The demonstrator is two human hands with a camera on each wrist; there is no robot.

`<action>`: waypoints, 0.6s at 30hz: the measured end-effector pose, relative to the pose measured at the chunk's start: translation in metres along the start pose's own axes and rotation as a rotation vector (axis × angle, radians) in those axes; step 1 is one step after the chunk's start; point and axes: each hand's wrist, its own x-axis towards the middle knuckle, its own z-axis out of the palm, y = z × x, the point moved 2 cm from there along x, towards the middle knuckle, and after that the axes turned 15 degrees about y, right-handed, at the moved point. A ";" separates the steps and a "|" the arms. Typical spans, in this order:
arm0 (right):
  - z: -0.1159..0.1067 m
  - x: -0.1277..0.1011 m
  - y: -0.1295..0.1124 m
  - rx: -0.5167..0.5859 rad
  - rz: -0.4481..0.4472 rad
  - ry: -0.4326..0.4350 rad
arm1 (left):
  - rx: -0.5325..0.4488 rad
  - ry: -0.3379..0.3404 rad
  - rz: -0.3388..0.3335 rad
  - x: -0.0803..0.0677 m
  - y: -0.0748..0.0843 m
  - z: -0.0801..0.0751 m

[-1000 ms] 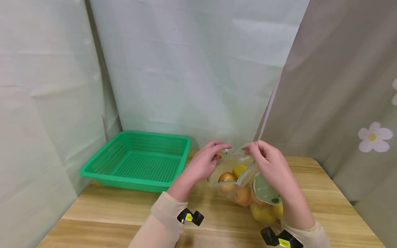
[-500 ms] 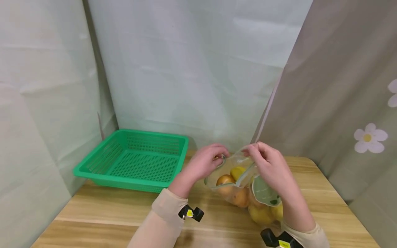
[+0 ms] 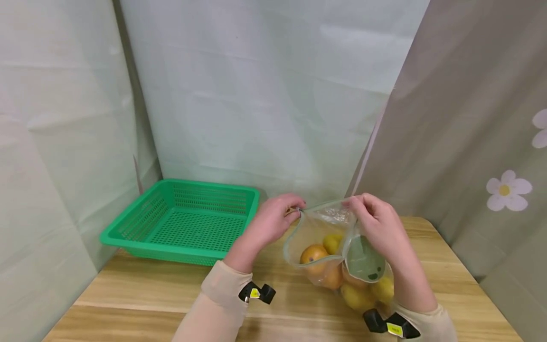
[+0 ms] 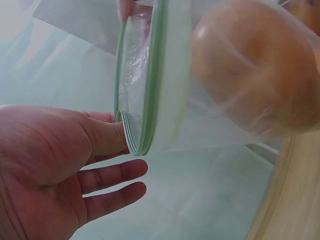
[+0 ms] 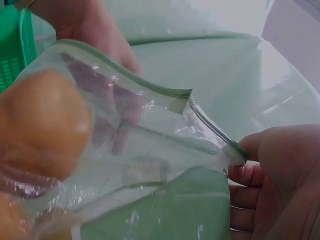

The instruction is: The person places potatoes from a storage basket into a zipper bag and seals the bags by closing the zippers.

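Note:
A clear zip bag [image 3: 316, 237] with a green zip edge and a green printed patch [image 3: 363, 259] stands on the table, its mouth spread wide. Inside lie orange round fruits [image 3: 314, 254] and yellow fruits [image 3: 356, 295]. My left hand [image 3: 273, 218] pinches the left corner of the mouth between thumb and forefinger; in the left wrist view its other fingers [image 4: 117, 177] extend loosely below the zip edge [image 4: 155, 75]. At the opposite corner, my right hand [image 3: 376, 221] pinches the rim with thumb and forefinger, also seen in the right wrist view.
A green plastic basket [image 3: 188, 223] with slotted walls stands on the wooden table [image 3: 171, 294], left of the bag. Pale cloth [image 3: 265, 95] hangs behind the table, and a brown cloth with white flowers [image 3: 508, 190] hangs at the right.
My left hand has shifted left and taken hold of the bag's corner, its fingers having moved along the rim before. The mouth is stretched wider, with the right hand still gripping its side.

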 end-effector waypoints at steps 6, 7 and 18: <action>-0.002 0.005 0.009 -0.030 0.000 0.036 | -0.012 -0.007 -0.032 0.000 0.002 -0.004; -0.002 0.006 0.010 -0.029 0.000 0.040 | -0.025 -0.008 -0.038 0.000 0.003 -0.005; 0.004 0.013 0.017 0.021 0.022 0.014 | -0.101 0.016 -0.071 -0.002 0.002 -0.019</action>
